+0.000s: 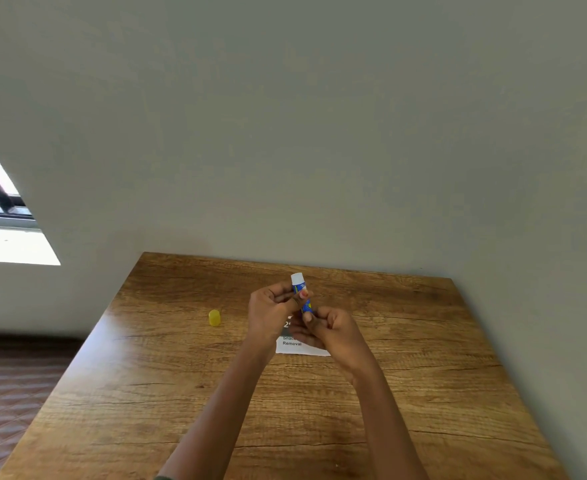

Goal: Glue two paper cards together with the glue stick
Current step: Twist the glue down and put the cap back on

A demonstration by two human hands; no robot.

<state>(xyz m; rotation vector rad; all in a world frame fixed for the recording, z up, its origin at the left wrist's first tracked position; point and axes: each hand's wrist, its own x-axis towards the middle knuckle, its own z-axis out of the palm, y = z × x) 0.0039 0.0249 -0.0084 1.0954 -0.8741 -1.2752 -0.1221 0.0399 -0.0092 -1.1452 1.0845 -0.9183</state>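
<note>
**First:** Where is the glue stick (299,285) just now?

**Second:** Up off the surface (389,393), tilted, held between both hands. The left hand (273,306) wraps its fingers (281,293) round the upper barrel, just under the white tip. The right hand (333,329) pinches the bottom end, thumb and fingers curled in.

**First:** Winding the glue up, then?

**Second:** That's my guess. The yellow cap (214,317) stands well off to the left of the left fingers, so the tip is bare. To do it well, I'd hold the barrel firm and turn only the base, a little at a time. Too much glue out and it may snap or smear.

**First:** And the cards?

**Second:** A white printed paper card (295,345) lies directly beneath the fingers, mostly hidden by them. I can't tell whether a second one sits under it. Best to bring the tip straight down onto it and pin the card's edge with the left fingers while spreading.
</note>
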